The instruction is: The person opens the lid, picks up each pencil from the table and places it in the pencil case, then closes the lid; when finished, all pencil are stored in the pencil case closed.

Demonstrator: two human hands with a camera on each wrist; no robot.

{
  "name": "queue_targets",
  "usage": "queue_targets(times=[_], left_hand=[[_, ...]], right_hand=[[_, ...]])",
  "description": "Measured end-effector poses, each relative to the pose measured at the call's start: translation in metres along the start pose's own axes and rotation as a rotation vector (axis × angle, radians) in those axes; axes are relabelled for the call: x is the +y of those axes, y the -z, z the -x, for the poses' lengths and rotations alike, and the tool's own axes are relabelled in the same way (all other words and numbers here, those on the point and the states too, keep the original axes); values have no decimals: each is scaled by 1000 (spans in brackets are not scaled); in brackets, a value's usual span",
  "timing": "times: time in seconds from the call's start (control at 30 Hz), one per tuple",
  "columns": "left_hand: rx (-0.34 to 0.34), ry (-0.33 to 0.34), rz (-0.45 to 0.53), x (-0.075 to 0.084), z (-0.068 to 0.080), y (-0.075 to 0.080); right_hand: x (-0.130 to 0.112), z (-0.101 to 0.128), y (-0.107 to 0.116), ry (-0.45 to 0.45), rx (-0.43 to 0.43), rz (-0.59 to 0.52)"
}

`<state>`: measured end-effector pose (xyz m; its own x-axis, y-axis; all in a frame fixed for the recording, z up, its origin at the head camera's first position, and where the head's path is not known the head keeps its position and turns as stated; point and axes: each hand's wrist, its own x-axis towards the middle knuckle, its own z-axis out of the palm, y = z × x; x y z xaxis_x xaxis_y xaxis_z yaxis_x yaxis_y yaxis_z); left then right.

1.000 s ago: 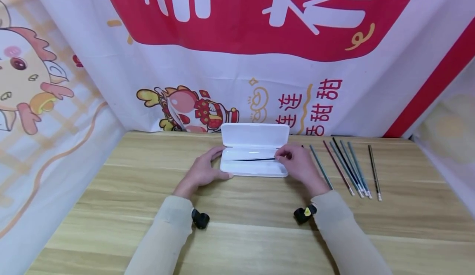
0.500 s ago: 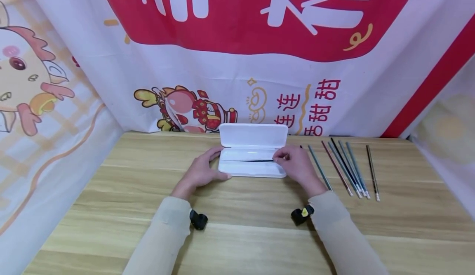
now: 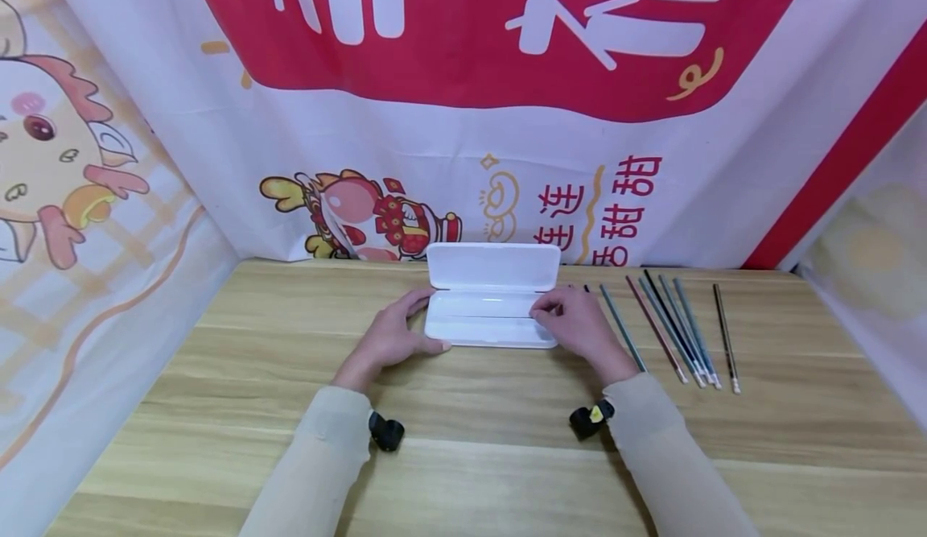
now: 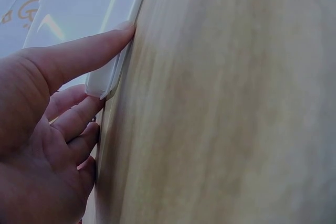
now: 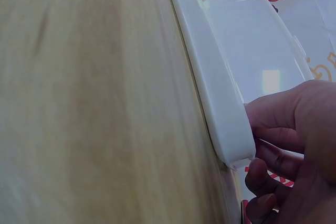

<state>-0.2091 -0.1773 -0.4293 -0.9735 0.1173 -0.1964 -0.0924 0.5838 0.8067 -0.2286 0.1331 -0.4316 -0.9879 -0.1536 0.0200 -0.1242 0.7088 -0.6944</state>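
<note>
An open white pencil case (image 3: 492, 334) lies at the middle back of the wooden table (image 3: 463, 456), its lid (image 3: 494, 266) standing up behind it. My left hand (image 3: 391, 336) grips the case's left end, thumb (image 4: 79, 56) pressed along the front wall of the case (image 4: 105, 19) and the other fingers curled at the end. My right hand (image 3: 575, 324) sits at the right end with curled fingers (image 5: 278, 156) next to the case (image 5: 220, 103). No pencil shows in the tray from here; whether the right fingers pinch one is hidden.
Several thin pencils (image 3: 673, 328) lie side by side on the table just right of my right hand. A printed red and white banner (image 3: 463, 118) hangs close behind the case and along both sides. Small black wrist cameras (image 3: 386, 431) sit on both wrists.
The dark pencil that my right hand held across the tray has sunk below the front wall and is out of sight. Both hands stay at the case's ends.
</note>
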Motion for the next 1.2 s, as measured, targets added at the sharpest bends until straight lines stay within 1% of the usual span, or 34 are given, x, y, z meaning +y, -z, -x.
queue_targets(times=[0.37, 0.67, 0.83, 1.03, 1.2], left_hand=[[2, 1, -6, 1, 0, -1], [1, 1, -10, 0, 0, -1], [1, 1, -19, 0, 0, 0], [-2, 4, -23, 0, 0, 1], [1, 0, -29, -1, 0, 0]], right_hand=[[0, 0, 2, 1, -9, 4], [2, 1, 2, -5, 27, -19], [2, 2, 5, -15, 35, -65], [2, 1, 10, -55, 17, -124], [2, 1, 11, -61, 15, -148]])
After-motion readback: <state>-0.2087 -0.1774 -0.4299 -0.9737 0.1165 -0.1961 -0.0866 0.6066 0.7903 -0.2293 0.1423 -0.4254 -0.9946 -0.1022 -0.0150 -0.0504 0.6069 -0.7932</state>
